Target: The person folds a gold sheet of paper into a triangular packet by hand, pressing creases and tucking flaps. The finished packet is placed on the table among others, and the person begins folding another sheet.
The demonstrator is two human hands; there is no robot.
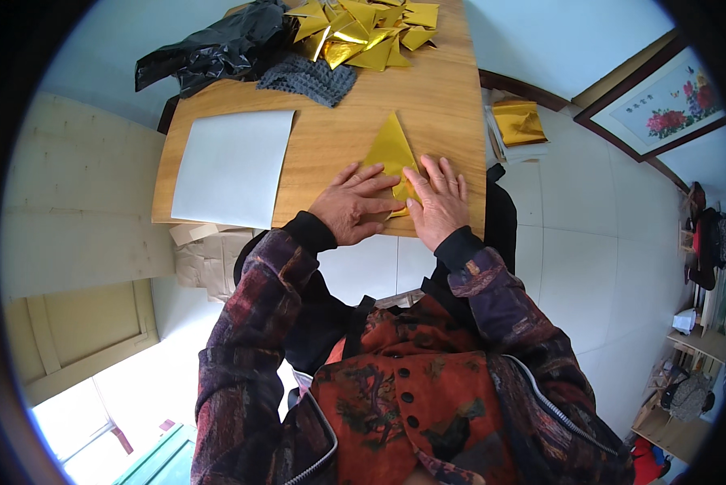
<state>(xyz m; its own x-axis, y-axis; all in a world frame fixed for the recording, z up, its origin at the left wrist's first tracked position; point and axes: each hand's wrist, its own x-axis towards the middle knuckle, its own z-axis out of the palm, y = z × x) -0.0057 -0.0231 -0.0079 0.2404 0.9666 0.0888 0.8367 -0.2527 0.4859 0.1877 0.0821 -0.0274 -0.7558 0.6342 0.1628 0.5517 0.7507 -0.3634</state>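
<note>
A sheet of gold foil paper [391, 144], folded to a pointed shape, lies on the wooden table near its front edge, its tip aimed away from me. My left hand [355, 202] rests over its left side, fingers stretched out and spread across the lower part. From the right, my right hand [440, 198] presses on the paper's right edge with its fingers extended and thumb near the left fingertips. Part of the lower paper is hidden under both hands. Left of my hands lies a flat silvery-white stack or sheet [232, 168].
At the table's [322, 133] far end sit a heap of folded gold paper pieces [371, 36], a black plastic bag [225, 50] and a grey knitted cloth [308, 78]. More gold paper [518, 123] lies on a stack right of the table. A framed flower picture [662, 105] stands beyond.
</note>
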